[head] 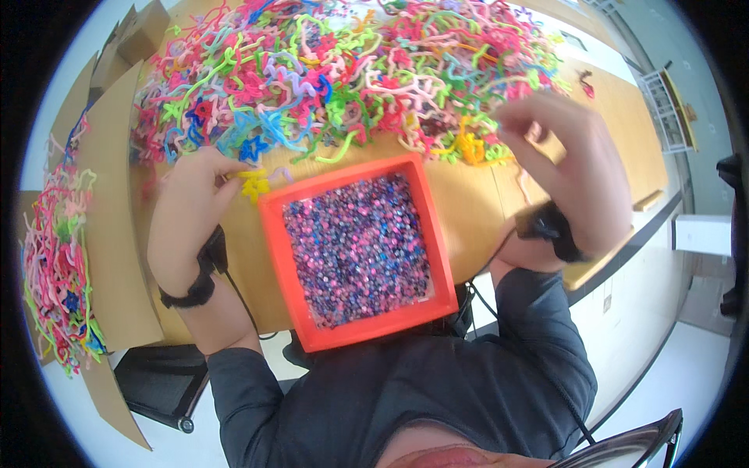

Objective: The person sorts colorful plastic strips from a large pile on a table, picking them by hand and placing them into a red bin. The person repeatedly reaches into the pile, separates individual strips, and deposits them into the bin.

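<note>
My left hand is at the left of the red-orange square tray, its thumb and fingertips pinching a small yellow pipe-cleaner shape. Loose beads in purple, pink and blue cover the tray's floor. Blurred, my right hand is raised over the right end of a big heap of pipe cleaners, fingers curled. Whether anything is between those fingertips cannot be made out. Just below its thumb, a pale pink strand lies on the wooden table.
On the left stands an open cardboard box, with more tangled pipe cleaners inside. Both wrists wear black straps with cables. A dark brown and red piece lies on the table's far right. A black mesh chair part shows at lower left.
</note>
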`<state>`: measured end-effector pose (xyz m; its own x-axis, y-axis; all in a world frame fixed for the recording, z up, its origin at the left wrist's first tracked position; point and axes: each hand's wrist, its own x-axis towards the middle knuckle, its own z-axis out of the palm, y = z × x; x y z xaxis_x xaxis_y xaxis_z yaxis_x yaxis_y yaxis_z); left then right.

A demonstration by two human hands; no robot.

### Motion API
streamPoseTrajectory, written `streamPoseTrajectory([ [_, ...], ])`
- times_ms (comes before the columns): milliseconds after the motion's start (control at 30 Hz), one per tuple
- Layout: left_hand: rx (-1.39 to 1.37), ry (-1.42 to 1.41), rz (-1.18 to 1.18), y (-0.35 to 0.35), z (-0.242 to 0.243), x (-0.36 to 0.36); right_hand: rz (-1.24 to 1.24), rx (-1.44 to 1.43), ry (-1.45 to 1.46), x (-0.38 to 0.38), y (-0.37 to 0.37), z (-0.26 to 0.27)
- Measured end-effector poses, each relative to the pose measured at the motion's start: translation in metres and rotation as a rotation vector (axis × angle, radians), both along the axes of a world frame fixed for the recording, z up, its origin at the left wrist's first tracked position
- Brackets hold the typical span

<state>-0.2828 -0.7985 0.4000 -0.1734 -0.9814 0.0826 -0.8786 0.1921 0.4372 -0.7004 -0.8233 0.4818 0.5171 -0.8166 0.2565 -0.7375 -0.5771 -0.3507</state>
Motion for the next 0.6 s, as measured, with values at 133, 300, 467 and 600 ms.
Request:
streamPoseTrajectory([
  [133,0.034,0.013,-0.083,-0.014,-0.007,0.004,-0.035,0.094,0.034,0.008,-0.043,-0.038],
  [300,0.148,-0.108,-0.046,-0.031,-0.020,0.020,-0.003,0.139,0.100,0.007,-0.096,-0.108],
  [467,-0.078,-0.005,-0.016,-0.022,-0.022,0.028,-0.098,0.109,0.092,0.007,-0.110,-0.150],
  [600,-0.183,0.000,-0.070,-0.011,-0.012,0.027,-0.150,0.104,0.201,0.012,-0.118,-0.168],
])
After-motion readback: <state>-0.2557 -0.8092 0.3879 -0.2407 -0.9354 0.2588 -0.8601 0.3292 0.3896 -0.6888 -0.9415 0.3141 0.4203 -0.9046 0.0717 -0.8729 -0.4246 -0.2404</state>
